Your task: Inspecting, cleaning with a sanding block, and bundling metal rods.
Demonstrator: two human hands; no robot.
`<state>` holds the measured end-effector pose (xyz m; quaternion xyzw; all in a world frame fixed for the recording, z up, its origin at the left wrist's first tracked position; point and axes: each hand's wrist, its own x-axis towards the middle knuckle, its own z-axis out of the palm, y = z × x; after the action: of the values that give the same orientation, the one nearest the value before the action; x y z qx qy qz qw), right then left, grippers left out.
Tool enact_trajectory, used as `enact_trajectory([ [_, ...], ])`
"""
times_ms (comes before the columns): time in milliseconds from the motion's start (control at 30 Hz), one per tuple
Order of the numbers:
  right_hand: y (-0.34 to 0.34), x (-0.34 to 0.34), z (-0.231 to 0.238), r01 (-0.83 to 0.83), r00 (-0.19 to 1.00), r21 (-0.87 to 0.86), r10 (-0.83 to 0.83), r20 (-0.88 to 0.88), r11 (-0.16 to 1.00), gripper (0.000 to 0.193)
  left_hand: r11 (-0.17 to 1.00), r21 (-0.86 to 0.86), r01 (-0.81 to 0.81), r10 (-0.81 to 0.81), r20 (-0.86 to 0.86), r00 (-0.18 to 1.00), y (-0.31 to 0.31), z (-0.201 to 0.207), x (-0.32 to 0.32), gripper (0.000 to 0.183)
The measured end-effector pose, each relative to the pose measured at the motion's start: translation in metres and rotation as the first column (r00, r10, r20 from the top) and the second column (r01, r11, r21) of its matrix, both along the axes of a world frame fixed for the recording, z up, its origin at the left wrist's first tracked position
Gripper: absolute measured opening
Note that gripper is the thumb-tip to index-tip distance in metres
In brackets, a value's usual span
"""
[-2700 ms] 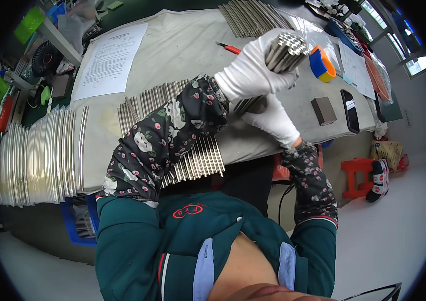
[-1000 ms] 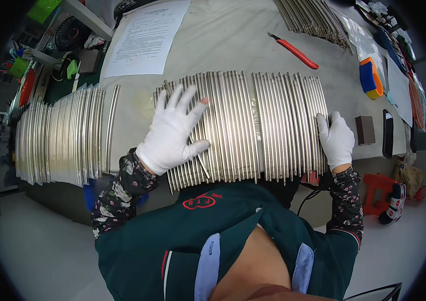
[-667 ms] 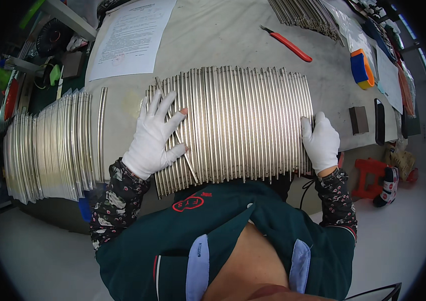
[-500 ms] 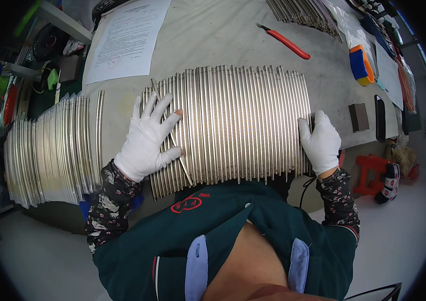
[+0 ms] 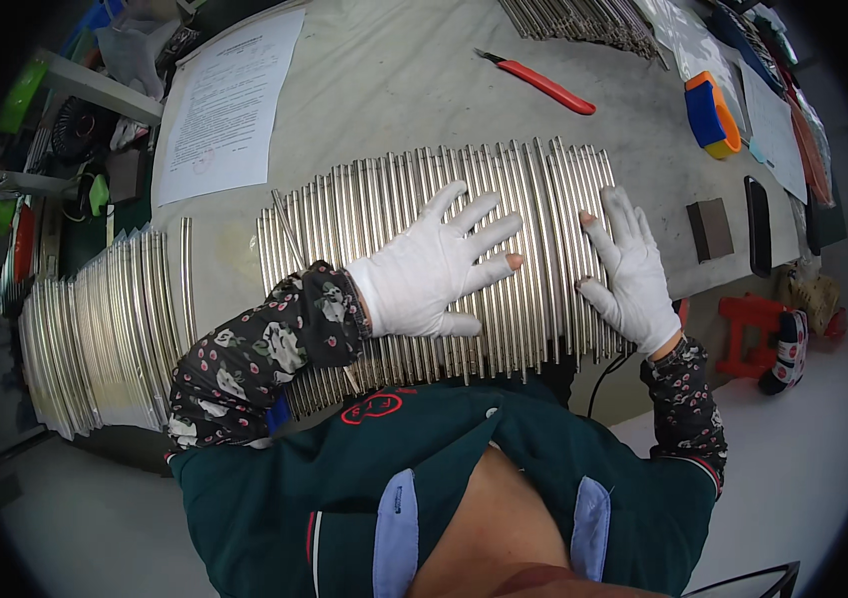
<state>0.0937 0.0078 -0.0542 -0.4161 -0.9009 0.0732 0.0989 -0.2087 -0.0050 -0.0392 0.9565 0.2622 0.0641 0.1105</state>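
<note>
A wide row of shiny metal rods (image 5: 394,189) lies side by side in front of me, their near ends close to the table edge. My left hand (image 5: 439,264), in a white glove, rests flat on the middle of the row with its fingers spread. At the row's right end lies my right hand (image 5: 631,269), also gloved, fingers stretched out over the last rods. Bare fingertips poke from both gloves. One loose rod (image 5: 286,227) lies slantwise across the row's left part, partly hidden under my left sleeve.
Left of the row are a single rod (image 5: 186,284) and a batch of rods in clear plastic (image 5: 95,339). Beyond lie a printed sheet (image 5: 229,110), red-handled nippers (image 5: 548,88) and more rods (image 5: 583,22). To the right sit a blue-orange tape roll (image 5: 713,115), a dark block (image 5: 711,229) and a black phone-like object (image 5: 758,224).
My left hand has moved right, from the row's left end to its middle. My right hand has shifted from the row's side edge onto the rods. Some rods at the right now fan slightly.
</note>
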Motion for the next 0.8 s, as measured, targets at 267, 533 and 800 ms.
enact_trajectory([
  [267,0.011,0.033,-0.005,0.006,0.999,-0.030,-0.007,-0.032,1.000,0.072,0.999,0.027,0.031,-0.032,0.051,0.998,0.020,-0.011,0.061,0.078],
  [533,-0.041,0.016,0.021,-0.104,0.991,-0.110,0.113,0.078,0.988,0.109,0.999,-0.019,0.047,-0.045,0.092,0.995,0.020,-0.014,0.072,0.086],
  [800,-0.074,0.004,0.004,0.006,1.000,-0.031,-0.005,0.009,1.000,0.101,0.999,0.034,0.026,-0.028,0.074,0.997,0.019,-0.011,0.086,0.086],
])
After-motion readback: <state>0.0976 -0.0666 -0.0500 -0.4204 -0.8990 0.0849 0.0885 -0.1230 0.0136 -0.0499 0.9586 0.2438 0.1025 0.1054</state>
